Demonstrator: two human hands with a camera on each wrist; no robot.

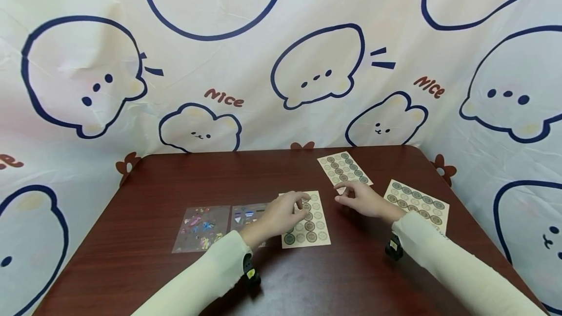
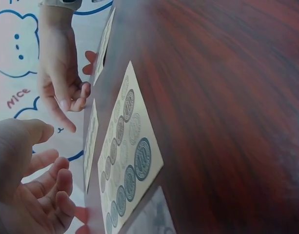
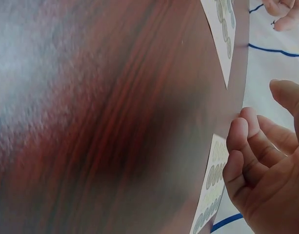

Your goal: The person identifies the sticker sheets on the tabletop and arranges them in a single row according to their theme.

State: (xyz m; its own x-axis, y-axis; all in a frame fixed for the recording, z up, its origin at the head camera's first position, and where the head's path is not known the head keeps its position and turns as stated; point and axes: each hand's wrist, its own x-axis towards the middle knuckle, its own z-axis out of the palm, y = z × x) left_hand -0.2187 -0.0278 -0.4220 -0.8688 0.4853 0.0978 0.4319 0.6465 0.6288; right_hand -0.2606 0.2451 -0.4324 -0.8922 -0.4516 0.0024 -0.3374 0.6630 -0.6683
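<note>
1. Left hand (image 1: 283, 214) hovers palm down, fingers loosely curved and spread, holding nothing.
2. Right hand (image 1: 362, 199) hovers just beside it, forefinger extended, other fingers loosely curled, holding nothing.

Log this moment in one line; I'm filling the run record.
left hand: over middle sticker sheet | right hand: hovering, empty | table

Both arms wear long, close-fitting sleeves of pale cream fabric, the left sleeve (image 1: 206, 274) and the right sleeve (image 1: 443, 257) each ending in a slightly gathered cuff at the wrist. A small black device is strapped under each wrist: the left wrist unit (image 1: 251, 273) bears a small yellow-green mark, and the right wrist unit (image 1: 393, 246) a small pale mark. Both hands are bare, without rings or gloves.
</note>
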